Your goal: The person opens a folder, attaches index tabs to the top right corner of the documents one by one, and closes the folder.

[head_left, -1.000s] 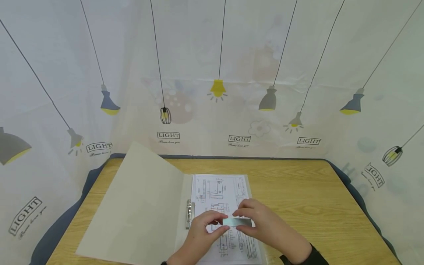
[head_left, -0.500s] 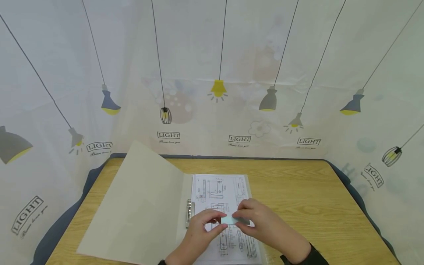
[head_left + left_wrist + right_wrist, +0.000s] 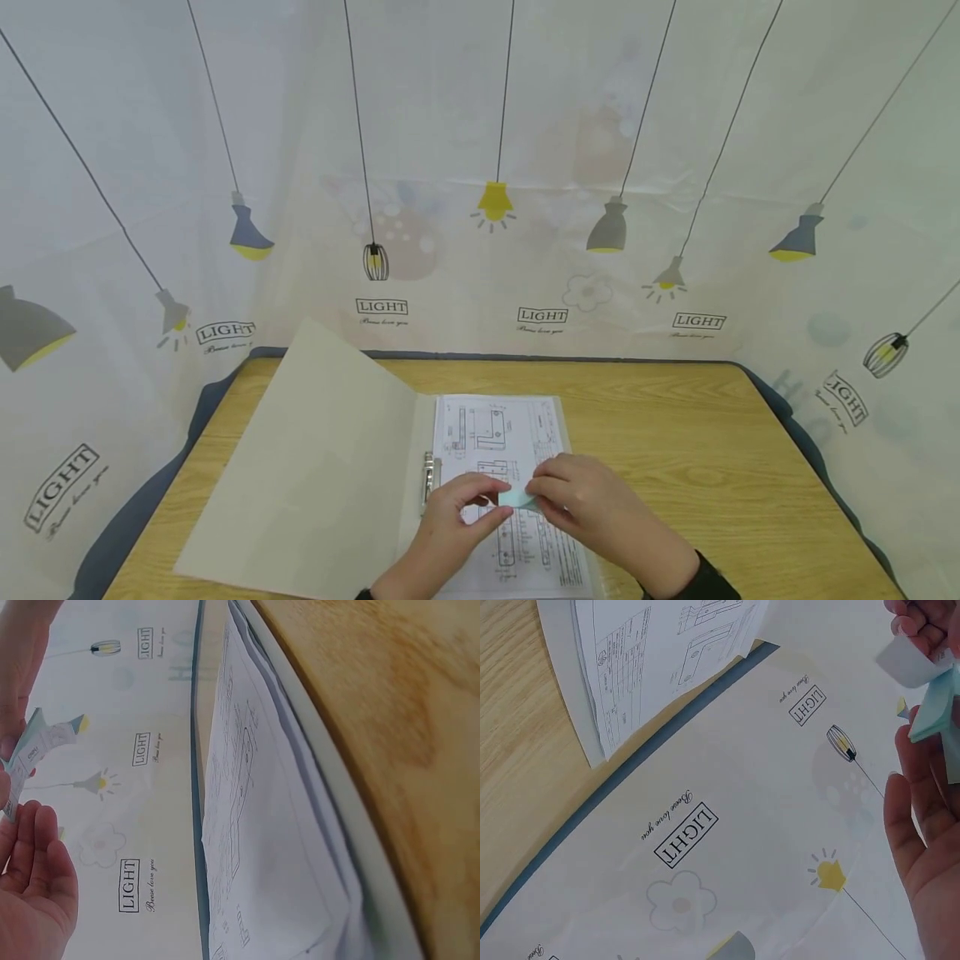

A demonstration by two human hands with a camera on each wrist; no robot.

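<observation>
Both hands are on a small light-blue sticky note pad, held above the drawing sheets in the head view. My left hand pinches the pad's left end between thumb and fingers. At the right end, my right hand pinches the pad with its fingertips, and that end bends up. The pale blue pad shows in the right wrist view with its leaves partly spread and a whitish flap curling away. Printed marks cover the pad's underside in the left wrist view.
Beneath the hands lies an open binder with technical drawings and a metal clip. Its beige cover leans open to the left. The wooden table meets a lamp-printed cloth behind.
My right hand has curled its fingers closer round its end of the pad. The pad, a flat greyish strip before, now shows a light-blue face with the right end bent. My left hand has barely shifted.
</observation>
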